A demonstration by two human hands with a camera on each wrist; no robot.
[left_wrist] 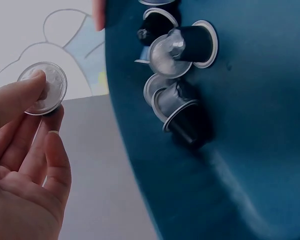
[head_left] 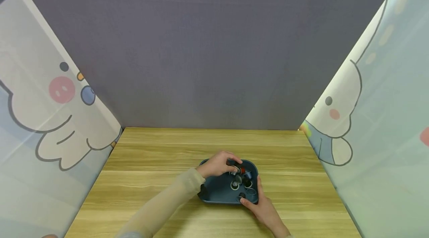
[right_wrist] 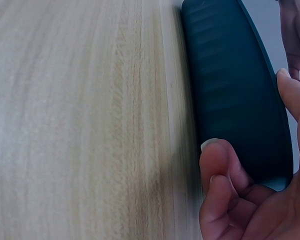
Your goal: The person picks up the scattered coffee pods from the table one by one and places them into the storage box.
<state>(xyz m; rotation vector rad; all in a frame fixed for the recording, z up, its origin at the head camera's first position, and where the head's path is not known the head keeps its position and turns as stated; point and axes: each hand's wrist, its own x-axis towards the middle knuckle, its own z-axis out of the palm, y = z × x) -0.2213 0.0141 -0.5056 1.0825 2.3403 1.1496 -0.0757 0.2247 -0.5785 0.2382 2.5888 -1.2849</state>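
Observation:
A dark blue tray (head_left: 219, 189) sits on the wooden table, with several coffee capsules (head_left: 235, 184) gathered toward its right side. Above the tray my left hand (head_left: 218, 164) pinches one coffee capsule (left_wrist: 49, 85) between thumb and fingers, its silvery round lid facing the thumb in the left wrist view. My right hand (head_left: 266, 211) grips the tray's near right corner. Its thumb lies at the rim and its other fingers are against the outer wall, as the right wrist view shows. Other capsules (left_wrist: 192, 125), black and silvery, lie tipped against each other in the tray.
The wooden table (head_left: 151, 163) extends around the tray on all sides. A grey panel (head_left: 211, 51) rises behind it, and cartoon-printed curtains (head_left: 378, 119) flank the table left and right. One reddish capsule (head_left: 242, 170) lies among the others, close to the left hand.

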